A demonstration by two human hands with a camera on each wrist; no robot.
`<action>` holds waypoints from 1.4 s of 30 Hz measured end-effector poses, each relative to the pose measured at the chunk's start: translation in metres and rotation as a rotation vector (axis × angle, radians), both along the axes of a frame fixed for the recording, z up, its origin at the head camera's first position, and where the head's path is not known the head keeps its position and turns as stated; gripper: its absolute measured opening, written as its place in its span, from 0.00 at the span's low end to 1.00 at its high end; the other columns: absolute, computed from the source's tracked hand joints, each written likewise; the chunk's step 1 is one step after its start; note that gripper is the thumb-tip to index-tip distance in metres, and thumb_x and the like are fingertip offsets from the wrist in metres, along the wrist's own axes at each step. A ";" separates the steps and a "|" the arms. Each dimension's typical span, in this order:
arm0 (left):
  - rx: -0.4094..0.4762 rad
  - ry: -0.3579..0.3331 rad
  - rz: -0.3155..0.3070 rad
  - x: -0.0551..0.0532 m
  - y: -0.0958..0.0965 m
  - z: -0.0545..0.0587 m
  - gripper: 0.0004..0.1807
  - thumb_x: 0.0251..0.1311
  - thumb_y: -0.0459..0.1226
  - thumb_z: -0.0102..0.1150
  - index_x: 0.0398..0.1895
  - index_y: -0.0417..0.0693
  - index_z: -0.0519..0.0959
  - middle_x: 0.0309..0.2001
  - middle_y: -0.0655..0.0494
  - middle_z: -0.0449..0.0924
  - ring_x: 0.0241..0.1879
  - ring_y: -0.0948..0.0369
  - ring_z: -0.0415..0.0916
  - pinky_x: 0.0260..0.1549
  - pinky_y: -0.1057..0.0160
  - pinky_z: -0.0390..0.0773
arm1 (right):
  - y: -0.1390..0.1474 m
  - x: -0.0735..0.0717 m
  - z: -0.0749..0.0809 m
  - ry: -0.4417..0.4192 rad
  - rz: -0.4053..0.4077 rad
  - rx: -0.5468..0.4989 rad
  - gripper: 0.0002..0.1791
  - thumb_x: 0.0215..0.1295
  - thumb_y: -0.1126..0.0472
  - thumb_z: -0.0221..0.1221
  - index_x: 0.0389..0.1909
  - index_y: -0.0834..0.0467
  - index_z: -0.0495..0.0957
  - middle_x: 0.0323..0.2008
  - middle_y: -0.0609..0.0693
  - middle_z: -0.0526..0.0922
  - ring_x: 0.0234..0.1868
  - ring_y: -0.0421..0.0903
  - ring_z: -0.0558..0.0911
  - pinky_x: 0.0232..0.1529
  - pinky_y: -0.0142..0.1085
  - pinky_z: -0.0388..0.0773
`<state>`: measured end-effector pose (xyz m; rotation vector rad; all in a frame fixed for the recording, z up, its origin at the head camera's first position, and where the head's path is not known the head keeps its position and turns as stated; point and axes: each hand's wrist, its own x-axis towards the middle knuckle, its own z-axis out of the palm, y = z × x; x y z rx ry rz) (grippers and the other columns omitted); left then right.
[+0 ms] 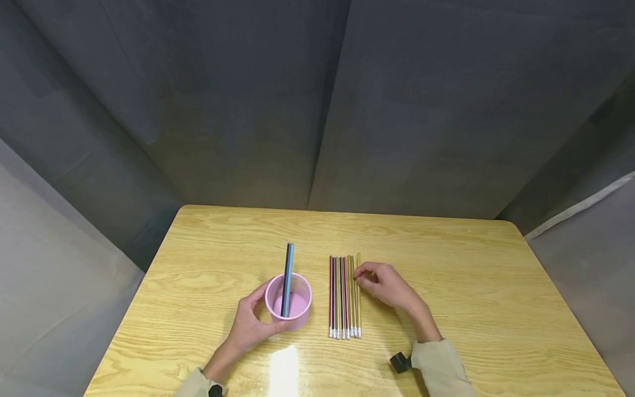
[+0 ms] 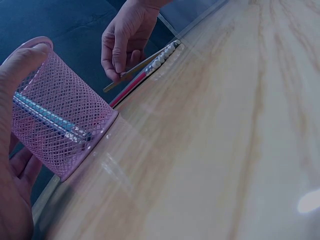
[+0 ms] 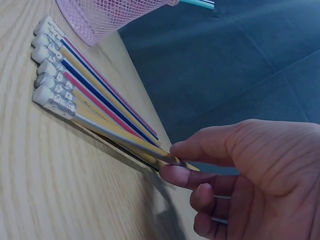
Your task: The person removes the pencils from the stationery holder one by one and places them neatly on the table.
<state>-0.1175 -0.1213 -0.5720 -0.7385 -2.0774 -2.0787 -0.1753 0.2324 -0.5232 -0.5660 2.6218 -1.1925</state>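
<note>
My left hand (image 1: 248, 325) grips a pink mesh pencil cup (image 2: 75, 100), thumb on the near side and fingers round the far side. Two pencils, one light blue (image 1: 290, 275) and one dark, lean inside the cup and stick out above its rim. To the right of the cup lies a row of pencils (image 1: 339, 298), mostly red, dark blue and yellow, with their white erasers toward me. At the row's right end my right hand (image 1: 392, 284) pinches a yellow pencil (image 3: 120, 134) between thumb and index finger, near the end away from its eraser.
The wood-grain table (image 1: 496, 286) reaches past both hands to rounded far corners. Grey cloth panels (image 1: 248, 110) stand behind it and along both sides. A dark wrist device (image 1: 399, 363) is at the right sleeve's cuff.
</note>
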 end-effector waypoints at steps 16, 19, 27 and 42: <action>0.007 -0.003 -0.006 0.000 -0.001 0.000 0.49 0.40 0.25 0.83 0.72 0.37 0.72 0.66 0.39 0.78 0.65 0.53 0.78 0.70 0.60 0.73 | -0.001 0.002 0.002 -0.002 0.016 0.043 0.09 0.75 0.65 0.59 0.50 0.60 0.84 0.39 0.50 0.87 0.32 0.43 0.77 0.33 0.31 0.77; 0.010 -0.002 -0.007 0.000 -0.001 -0.001 0.49 0.40 0.25 0.83 0.72 0.36 0.72 0.66 0.38 0.79 0.64 0.53 0.78 0.70 0.60 0.73 | 0.000 0.002 0.003 -0.002 0.016 0.039 0.09 0.75 0.65 0.59 0.50 0.61 0.84 0.40 0.51 0.87 0.33 0.43 0.77 0.34 0.31 0.78; 0.009 0.011 -0.005 -0.001 -0.001 -0.001 0.49 0.41 0.25 0.83 0.72 0.35 0.71 0.66 0.38 0.78 0.64 0.52 0.78 0.70 0.60 0.74 | -0.002 0.002 0.007 0.051 0.000 0.006 0.11 0.75 0.63 0.60 0.54 0.60 0.83 0.49 0.53 0.85 0.26 0.39 0.72 0.26 0.32 0.74; 0.018 0.002 -0.023 -0.002 0.000 0.000 0.49 0.41 0.25 0.82 0.72 0.35 0.71 0.66 0.37 0.78 0.64 0.52 0.78 0.69 0.59 0.75 | -0.027 0.010 0.024 0.209 -0.011 -0.146 0.19 0.70 0.68 0.64 0.61 0.60 0.82 0.68 0.57 0.78 0.19 0.35 0.66 0.18 0.29 0.69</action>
